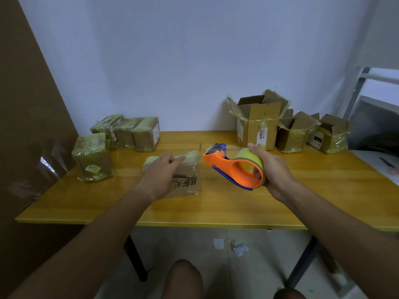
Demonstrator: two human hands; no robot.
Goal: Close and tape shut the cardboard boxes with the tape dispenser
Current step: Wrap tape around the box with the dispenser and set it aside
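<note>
The box [183,180] under work lies flat near the middle of the tabletop [226,208], a little left of centre and closer to the front edge than to the back. Its flaps look shut, and clear film already shows over its top and far end. The step in hand seems to be laying or finishing a strip on it. To do that well, the box should be pinned so it cannot slide, the tape's free end stuck down past the far edge, and the dispenser drawn along the seam in one steady pull, low and flat, then tipped so the blade cuts cleanly. Slack tape would wrinkle or fold onto itself.

The left hand [160,174] rests on the box's left half, fingers fairly straight and pressing down toward its far end. The right hand [266,167] grips the dispenser [234,169] by the tape roll, thumb over the top and fingertips through the core. It is held above the tabletop just right of the box, nose pointing toward the box's far right corner; I cannot tell whether a strip joins them.

Sealed boxes [121,134] cluster at the back left corner. Open boxes [259,119] stand along the back edge to the right, well apart from both hands.
</note>
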